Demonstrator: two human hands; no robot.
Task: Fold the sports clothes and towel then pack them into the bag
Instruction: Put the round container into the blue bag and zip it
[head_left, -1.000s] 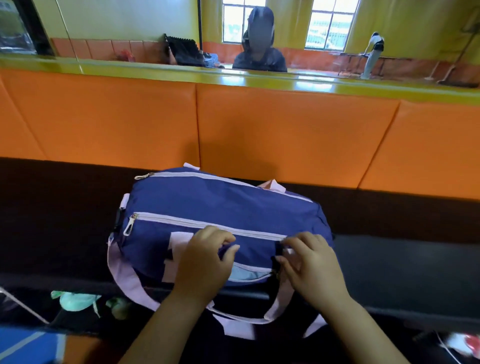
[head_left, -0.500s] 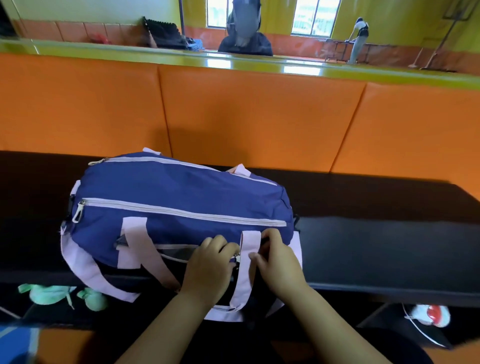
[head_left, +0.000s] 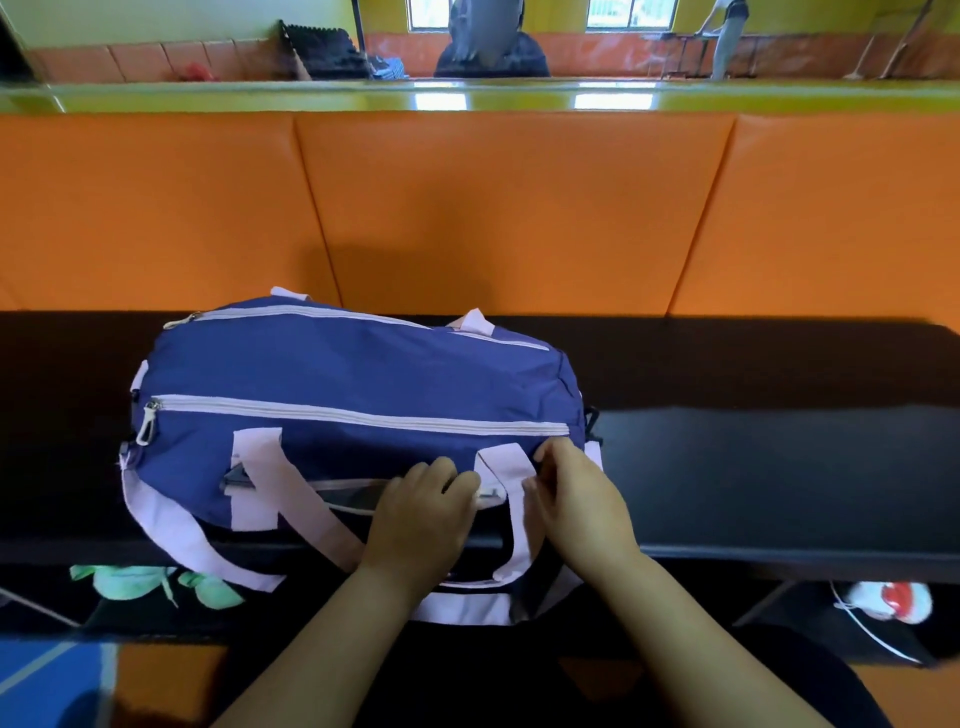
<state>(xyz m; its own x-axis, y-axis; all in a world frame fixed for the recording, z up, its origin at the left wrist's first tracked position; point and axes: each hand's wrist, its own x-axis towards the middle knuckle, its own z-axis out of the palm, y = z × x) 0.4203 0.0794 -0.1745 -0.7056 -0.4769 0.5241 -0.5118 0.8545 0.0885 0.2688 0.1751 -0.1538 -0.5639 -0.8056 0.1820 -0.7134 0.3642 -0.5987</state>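
Head view: left hand (head_left: 423, 512) fingers curl round the pull of the front-pocket zip (head_left: 345, 496) and right hand (head_left: 579, 499) fingers pinch the cloth just right of it, both low on the blue bag (head_left: 337, 379) lying on the black surface (head_left: 753, 467); I judge the packing done and zipping underway, wanting a steady pull against taut cloth.

A black bench (head_left: 769, 467) was stretched across the view. A blue bag (head_left: 353, 384) was laid on its left half, lilac straps (head_left: 156, 514) draped over the front edge.
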